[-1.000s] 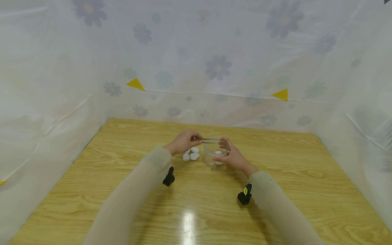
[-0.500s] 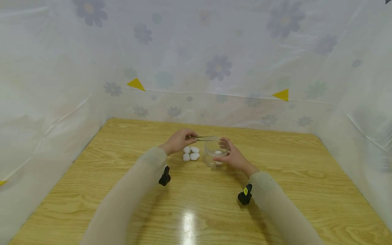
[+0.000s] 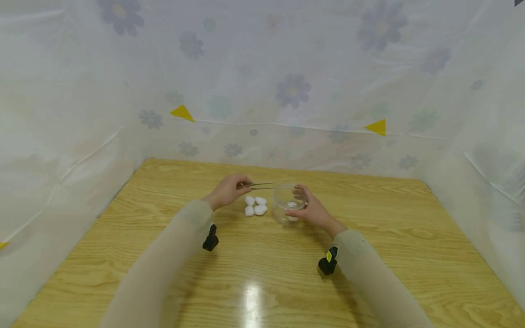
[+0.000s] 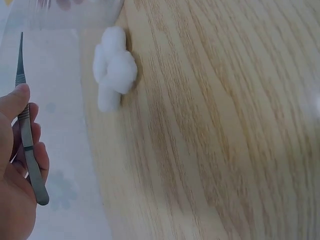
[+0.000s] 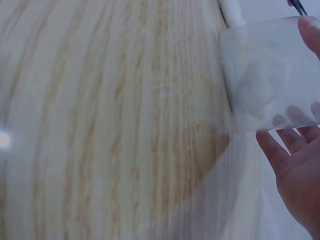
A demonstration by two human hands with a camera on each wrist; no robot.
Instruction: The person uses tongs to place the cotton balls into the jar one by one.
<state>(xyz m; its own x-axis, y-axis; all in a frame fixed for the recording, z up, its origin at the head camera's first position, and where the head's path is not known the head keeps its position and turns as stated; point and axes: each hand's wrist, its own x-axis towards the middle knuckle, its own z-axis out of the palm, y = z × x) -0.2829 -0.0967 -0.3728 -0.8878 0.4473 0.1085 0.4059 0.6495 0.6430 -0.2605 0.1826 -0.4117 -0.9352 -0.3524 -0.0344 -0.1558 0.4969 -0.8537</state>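
My left hand point(image 3: 230, 190) pinches metal tweezers point(image 4: 33, 165) between thumb and fingers. Their tips point right toward the jar, stand slightly apart and hold nothing. Below and to the right of that hand, several white cotton balls point(image 3: 260, 210) lie grouped on the table; the left wrist view shows the cotton balls point(image 4: 121, 72) bunched together. A clear open-topped jar point(image 3: 282, 212) stands upright to their right. Around its right side curls my right hand point(image 3: 313, 210), thumb in front and fingers behind. White cotton point(image 5: 260, 87) shows through the jar wall in the right wrist view.
The wood-grain table point(image 3: 262, 264) reaches back to a pale flowered curtain point(image 3: 266, 91), which also hangs at both sides. Yellow triangles point(image 3: 375, 127) mark the back curtain. A black camera point(image 3: 210, 238) hangs under the left sleeve, and another camera point(image 3: 327, 261) under the right.
My left hand has moved left with the tweezers, drawing their tips back from over the jar and uncovering the cotton balls. The right hand and jar have stayed in place.
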